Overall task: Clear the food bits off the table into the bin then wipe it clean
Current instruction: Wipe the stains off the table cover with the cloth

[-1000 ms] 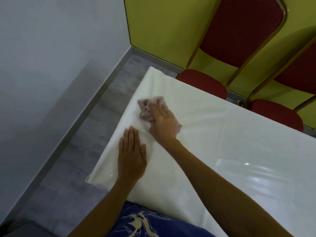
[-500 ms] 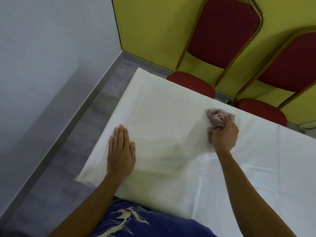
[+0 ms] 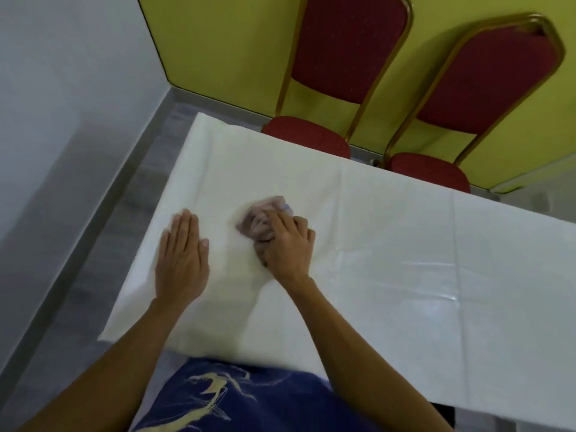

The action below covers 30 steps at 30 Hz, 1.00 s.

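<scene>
A table (image 3: 405, 244) covered with a shiny white cloth fills the middle of the view. My right hand (image 3: 288, 247) is shut on a crumpled pinkish rag (image 3: 260, 216) and presses it onto the cloth near the table's left end. My left hand (image 3: 182, 257) lies flat, palm down, fingers together, on the cloth just left of the rag, close to the left edge. No food bits or bin show in this view.
Two red padded chairs with gold frames (image 3: 336, 73) (image 3: 480, 98) stand at the table's far side against a yellow-green wall. A white wall and a strip of grey floor (image 3: 93, 260) run along the left. My blue patterned clothing (image 3: 237, 400) touches the near edge.
My right hand swept the rag from the left end out to the right, then back left toward my left hand. The left hand stayed flat on the cloth.
</scene>
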{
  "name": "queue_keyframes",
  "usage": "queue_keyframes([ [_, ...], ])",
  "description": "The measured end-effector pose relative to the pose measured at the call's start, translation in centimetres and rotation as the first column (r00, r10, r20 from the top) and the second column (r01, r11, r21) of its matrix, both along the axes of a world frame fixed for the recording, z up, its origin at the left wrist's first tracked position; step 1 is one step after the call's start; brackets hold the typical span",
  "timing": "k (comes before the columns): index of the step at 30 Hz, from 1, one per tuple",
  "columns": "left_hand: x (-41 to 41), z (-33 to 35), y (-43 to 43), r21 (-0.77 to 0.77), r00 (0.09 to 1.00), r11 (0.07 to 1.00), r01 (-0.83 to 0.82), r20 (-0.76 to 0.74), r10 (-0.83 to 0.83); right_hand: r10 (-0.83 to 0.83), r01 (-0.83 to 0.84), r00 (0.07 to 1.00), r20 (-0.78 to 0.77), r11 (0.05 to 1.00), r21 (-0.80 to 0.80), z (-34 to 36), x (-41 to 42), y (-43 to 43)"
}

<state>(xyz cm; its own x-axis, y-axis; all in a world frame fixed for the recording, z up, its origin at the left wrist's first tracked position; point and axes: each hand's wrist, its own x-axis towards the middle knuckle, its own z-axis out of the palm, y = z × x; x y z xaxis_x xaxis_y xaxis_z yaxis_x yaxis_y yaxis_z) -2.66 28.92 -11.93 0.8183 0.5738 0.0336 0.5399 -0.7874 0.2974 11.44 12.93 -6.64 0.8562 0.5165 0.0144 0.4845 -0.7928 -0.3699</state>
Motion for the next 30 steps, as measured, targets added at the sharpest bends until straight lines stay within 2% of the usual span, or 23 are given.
queue_keyframes([
  [6, 0.0, -0.4, 0.1, -0.039, 1.000, 0.999, -0.006, 0.002, 0.006, -0.397, 0.396, 0.917, -0.031, 0.918, -0.034, 1.1, 4.7, -12.9],
  [8, 0.0, -0.4, 0.2, -0.054, 1.000, 0.999, -0.001, 0.010, 0.002, -0.479, 0.485, 0.869, -0.124, 0.875, 0.017, 2.0, 5.2, -14.4],
  [11, 0.2, 0.0, 0.3, -0.159, 0.998, 0.987, -0.018, 0.063, 0.028, -0.555, 0.662, 0.721, -0.416, 0.729, 0.175, 4.6, 4.9, -11.5],
  [12, 0.1, 0.2, 0.4, -0.204, 0.996, 0.978, -0.034, 0.079, 0.051, -0.519, 0.679, 0.698, -0.493, 0.699, 0.225, 5.5, 4.6, -9.9],
  [14, -0.3, 0.5, 0.4, -0.235, 0.989, 0.969, -0.073, 0.108, 0.101, -0.327, 0.633, 0.699, -0.636, 0.696, 0.339, 6.8, 3.6, -6.5],
  [15, -0.8, 0.6, 0.3, -0.211, 0.986, 0.973, -0.089, 0.119, 0.116, -0.173, 0.627, 0.649, -0.741, 0.672, 0.393, 7.1, 3.0, -4.7],
  [17, -2.0, 0.4, -0.4, -0.156, 0.985, 0.982, -0.106, 0.117, 0.125, 0.117, 0.637, 0.471, -0.874, 0.640, 0.429, 7.3, 1.7, -1.4],
  [18, -2.7, 0.2, -0.8, -0.140, 0.985, 0.984, -0.112, 0.115, 0.128, 0.182, 0.627, 0.408, -0.895, 0.657, 0.419, 7.2, 1.0, 0.0],
  [19, -3.3, -0.1, -1.1, -0.126, 0.984, 0.985, -0.116, 0.118, 0.131, 0.161, 0.602, 0.395, -0.904, 0.699, 0.387, 7.0, 0.5, 1.1],
  [21, -4.1, -0.2, -1.6, -0.107, 0.983, 0.986, -0.126, 0.121, 0.138, -0.047, 0.593, 0.492, -0.869, 0.750, 0.295, 5.7, 0.2, 1.9],
  [23, -4.5, -0.3, -1.9, -0.081, 0.985, 0.990, -0.117, 0.120, 0.126, -0.303, 0.663, 0.594, -0.745, 0.709, 0.240, 4.4, 0.6, 0.6],
  [25, -4.4, -0.2, -2.1, -0.057, 0.986, 0.991, -0.118, 0.109, 0.124, -0.397, 0.638, 0.695, -0.600, 0.725, 0.260, 3.4, 0.8, -0.5],
  [26, -4.3, -0.2, -2.2, -0.053, 0.987, 0.991, -0.125, 0.100, 0.129, -0.375, 0.578, 0.757, -0.535, 0.767, 0.279, 3.2, 0.4, -0.4],
  [28, -4.2, -0.3, -2.3, -0.052, 0.985, 0.987, -0.150, 0.073, 0.153, -0.227, 0.373, 0.877, -0.423, 0.877, 0.302, 2.4, -1.3, 1.2],
  [30, -4.5, -0.4, -2.8, -0.039, 0.981, 0.982, -0.185, 0.051, 0.187, -0.068, 0.148, 0.935, -0.347, 0.966, 0.210, 1.3, -3.6, 3.7],
])
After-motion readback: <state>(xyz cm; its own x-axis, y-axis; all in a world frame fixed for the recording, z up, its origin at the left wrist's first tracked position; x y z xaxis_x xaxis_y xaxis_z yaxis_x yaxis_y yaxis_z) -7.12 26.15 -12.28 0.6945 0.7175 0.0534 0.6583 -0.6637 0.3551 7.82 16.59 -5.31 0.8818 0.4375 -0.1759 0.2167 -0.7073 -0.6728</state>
